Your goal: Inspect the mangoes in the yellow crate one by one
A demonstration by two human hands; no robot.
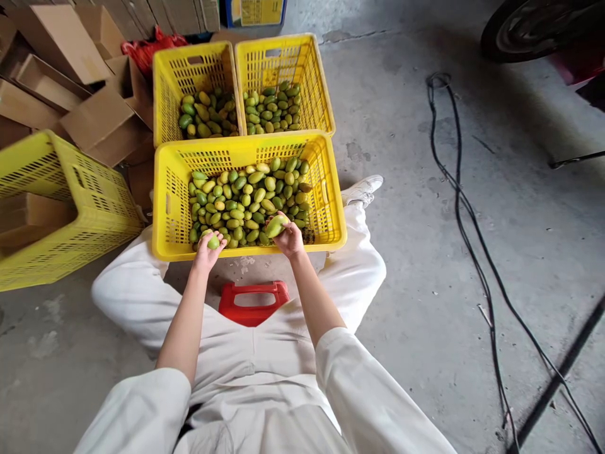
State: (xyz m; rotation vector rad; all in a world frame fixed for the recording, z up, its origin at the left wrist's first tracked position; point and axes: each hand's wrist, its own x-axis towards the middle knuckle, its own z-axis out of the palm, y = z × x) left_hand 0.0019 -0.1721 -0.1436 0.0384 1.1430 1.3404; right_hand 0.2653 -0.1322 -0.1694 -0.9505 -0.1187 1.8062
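Observation:
My left hand (pixel 208 250) holds a small green mango (pixel 213 242) just over the near rim of the front yellow crate (pixel 246 252). In my right hand (pixel 289 239) is a larger, longer yellow-green mango (pixel 276 225), held above the same crate's near right part. Beneath both hands lies a heap of small green and yellowish mangoes (pixel 246 195) inside the crate. The fingers under each fruit are partly hidden.
Behind stand two more yellow crates, one on the left (pixel 193 69) and one on the right (pixel 283 47), both with mangoes. A tilted yellow crate (pixel 94 189) and cardboard boxes (pixel 99 120) lie left. A red stool (pixel 253 315) is beneath me; black cable (pixel 460 183) crosses the floor.

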